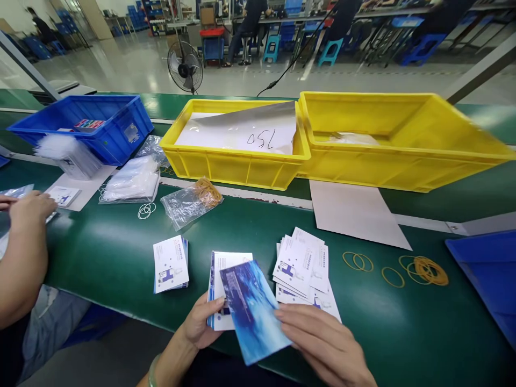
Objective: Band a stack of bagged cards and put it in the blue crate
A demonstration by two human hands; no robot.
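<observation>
My left hand (205,321) grips a small stack of white printed cards (231,262), its thumb on the front edge. In front of that stack, a blue card (253,314) is tilted, and my right hand (322,338) holds its right edge between thumb and fingers. A loose pile of white cards (298,263) lies just beyond my right hand. To the left, a neater stack of cards (171,264) rests on the green table. The thumb of my right hand is mostly hidden behind the blue card.
Rubber bands (429,270) lie at the right, and a plastic bag (191,204) holds more. Two yellow bins, one near the middle (237,167) and one right (382,166), stand behind. A blue bin (129,131) and clear sleeves (133,180) are left. A co-worker's arm (24,252) reaches in.
</observation>
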